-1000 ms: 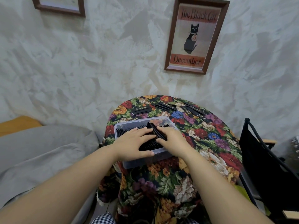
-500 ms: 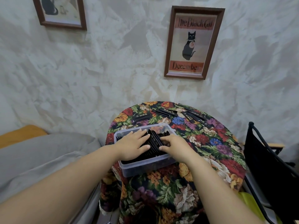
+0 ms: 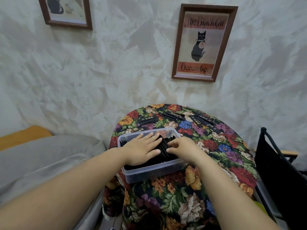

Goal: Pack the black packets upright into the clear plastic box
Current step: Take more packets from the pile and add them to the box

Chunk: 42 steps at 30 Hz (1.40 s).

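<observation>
The clear plastic box stands on the near left part of the round table. A row of black packets stands upright inside it. My left hand lies flat with straight fingers on top of the packets at the left. My right hand rests on the packets at the right, its fingertips curled onto their top edges. Several more black packets lie flat near the table's far edge, one of them at the far left.
A flowered cloth covers the round table, which stands against a wall with two framed pictures. A grey cushion lies to the left. A black folding chair stands at the right.
The view has tilted up a little. Both hands have stayed on the packets in the box; the left hand has slid slightly left and flattened over them.
</observation>
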### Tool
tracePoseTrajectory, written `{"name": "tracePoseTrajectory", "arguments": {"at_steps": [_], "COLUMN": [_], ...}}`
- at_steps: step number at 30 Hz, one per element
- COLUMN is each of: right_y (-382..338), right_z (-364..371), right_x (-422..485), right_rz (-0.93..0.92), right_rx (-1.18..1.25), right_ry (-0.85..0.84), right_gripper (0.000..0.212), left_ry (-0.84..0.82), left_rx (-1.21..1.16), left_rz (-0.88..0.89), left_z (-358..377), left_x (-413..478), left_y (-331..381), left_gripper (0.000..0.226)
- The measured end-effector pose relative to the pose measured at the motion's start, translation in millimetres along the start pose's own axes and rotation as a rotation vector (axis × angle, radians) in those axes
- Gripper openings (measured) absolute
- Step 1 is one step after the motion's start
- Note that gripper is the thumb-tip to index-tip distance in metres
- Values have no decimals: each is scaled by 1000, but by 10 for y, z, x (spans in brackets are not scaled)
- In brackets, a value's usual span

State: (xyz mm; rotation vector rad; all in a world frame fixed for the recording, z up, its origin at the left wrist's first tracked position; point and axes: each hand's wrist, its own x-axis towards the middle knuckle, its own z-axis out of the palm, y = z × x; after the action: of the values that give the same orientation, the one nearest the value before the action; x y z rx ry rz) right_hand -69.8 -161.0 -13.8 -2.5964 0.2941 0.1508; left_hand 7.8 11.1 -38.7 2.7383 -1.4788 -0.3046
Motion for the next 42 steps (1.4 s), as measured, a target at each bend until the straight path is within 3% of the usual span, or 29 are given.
{"name": "tracePoseTrajectory", "arguments": {"at_steps": [9, 22, 27, 29, 32, 35, 38, 42], "right_y": [89, 93, 101, 115, 125, 147, 269, 668], "right_z": [-44, -45, -40, -45, -44, -89, -261, -491], "right_x": [14, 30, 31, 38, 38, 33, 36, 227], "right_rz": [17, -37, -45, -52, -70, -68, -45, 51], "right_rx": [335, 130, 103, 109, 124, 213, 360, 507], "right_ry": [-131, -74, -78, -72, -87, -109, -24, 252], "right_gripper": [36, 16, 13, 13, 12, 10, 6, 12], "left_ry": [17, 25, 64, 89, 114, 132, 140, 180], "left_rx": [20, 60, 28, -9, -51, -31, -17, -40], "left_rz": [35, 103, 137, 160, 174, 176, 176, 219], "left_z": [54, 74, 75, 89, 80, 51, 50, 81], "left_x": [46, 122, 107, 129, 142, 164, 188, 192], "left_y": [41, 54, 52, 36, 17, 26, 27, 0], "left_gripper": [55, 56, 88, 86, 65, 75, 80, 78]}}
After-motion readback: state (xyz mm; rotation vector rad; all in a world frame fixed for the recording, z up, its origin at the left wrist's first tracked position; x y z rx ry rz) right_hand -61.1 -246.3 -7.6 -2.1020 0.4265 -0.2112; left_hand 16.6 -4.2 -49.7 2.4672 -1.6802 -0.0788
